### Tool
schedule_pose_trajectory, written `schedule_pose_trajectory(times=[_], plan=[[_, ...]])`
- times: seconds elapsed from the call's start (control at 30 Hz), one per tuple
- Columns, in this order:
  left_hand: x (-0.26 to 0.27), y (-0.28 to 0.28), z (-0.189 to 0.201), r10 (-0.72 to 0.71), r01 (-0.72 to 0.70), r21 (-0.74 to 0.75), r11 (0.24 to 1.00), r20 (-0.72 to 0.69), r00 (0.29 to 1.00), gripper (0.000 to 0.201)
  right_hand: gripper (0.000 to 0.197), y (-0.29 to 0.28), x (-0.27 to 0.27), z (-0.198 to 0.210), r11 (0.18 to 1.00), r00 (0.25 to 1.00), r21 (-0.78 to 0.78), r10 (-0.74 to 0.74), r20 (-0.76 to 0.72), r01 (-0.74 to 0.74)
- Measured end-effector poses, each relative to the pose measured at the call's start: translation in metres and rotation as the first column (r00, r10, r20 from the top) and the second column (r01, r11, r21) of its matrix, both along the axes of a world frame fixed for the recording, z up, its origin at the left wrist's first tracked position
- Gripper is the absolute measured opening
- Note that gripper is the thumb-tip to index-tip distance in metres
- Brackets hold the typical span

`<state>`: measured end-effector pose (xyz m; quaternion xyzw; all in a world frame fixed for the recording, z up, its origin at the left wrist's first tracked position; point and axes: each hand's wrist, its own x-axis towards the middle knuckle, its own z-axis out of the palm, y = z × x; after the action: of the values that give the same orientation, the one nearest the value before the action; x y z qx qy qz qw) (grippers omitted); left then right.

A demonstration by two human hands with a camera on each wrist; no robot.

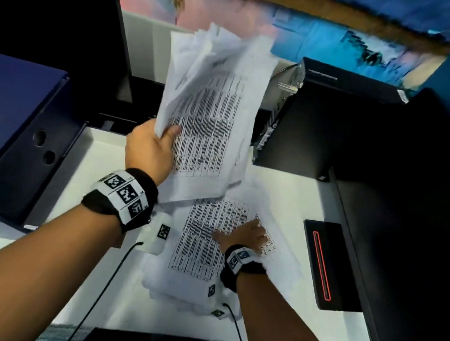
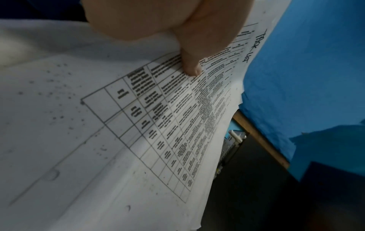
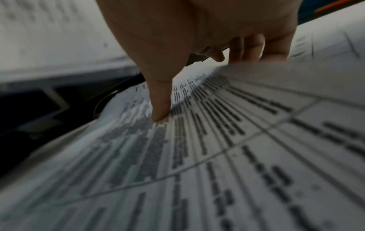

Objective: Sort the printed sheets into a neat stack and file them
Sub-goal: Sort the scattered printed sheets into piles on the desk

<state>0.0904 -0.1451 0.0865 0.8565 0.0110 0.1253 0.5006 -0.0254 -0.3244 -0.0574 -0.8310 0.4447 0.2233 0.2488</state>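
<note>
While both hands work the paper, the scene reads so:

Left hand: the left hand is raised above the desk, gripping a loose bundle of printed sheets by its lower left edge. Its thumb presses on the printed table on the top sheet; the other fingers are hidden behind the paper.

Lifted bundle: ragged, edges fanned and out of line, tilted up and away from the person, its upper part blurred.

Right hand: the right hand lies low on the sheets on the desk. In the right wrist view the thumb is stretched out with its tip down on the print, and the fingertips reach the raised far edge of the top sheet; whether they curl under it, cannot tell.

Desk pile: an uneven spread on the white desk, straight in front of the person, just below the lifted bundle.

Surroundings: a dark blue box file to the left, a black computer case to the right, a black device with a red line near the right hand.
</note>
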Motion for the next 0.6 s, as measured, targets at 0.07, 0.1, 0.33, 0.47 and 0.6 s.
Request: schedule_pose_trajectory(times=[0.07, 0.1, 0.33, 0.47, 0.6], plan=[[0.002, 0.004, 0.007, 0.012, -0.012, -0.027, 1.000, -0.008, 1.000, 0.036, 0.135, 0.008, 0.002, -0.005, 1.000, 0.999, 0.007, -0.012, 0.034, 0.011], [0.004, 0.006, 0.008, 0.011, -0.012, -0.058, 0.998, -0.017, 1.000, 0.040, 0.133, 0.010, 0.004, -0.007, 0.999, 0.998, 0.040, -0.024, 0.049, 0.022], [0.006, 0.010, 0.019, -0.011, 0.015, -0.194, 0.981, 0.021, 1.000, 0.019, 0.056, -0.016, 0.000, 0.005, 0.997, 0.951, 0.073, 0.001, 0.310, -0.025], [0.007, 0.014, 0.028, 0.006, 0.004, -0.218, 0.976, 0.049, 0.999, 0.018, 0.033, -0.066, 0.005, 0.022, 0.945, 0.932, -0.205, 0.297, 0.209, -0.255], [0.011, 0.018, 0.030, 0.017, -0.014, -0.221, 0.975, 0.014, 1.000, 0.022, 0.080, -0.081, 0.014, 0.019, 0.891, 0.905, -0.181, 0.426, 0.018, -0.416]])
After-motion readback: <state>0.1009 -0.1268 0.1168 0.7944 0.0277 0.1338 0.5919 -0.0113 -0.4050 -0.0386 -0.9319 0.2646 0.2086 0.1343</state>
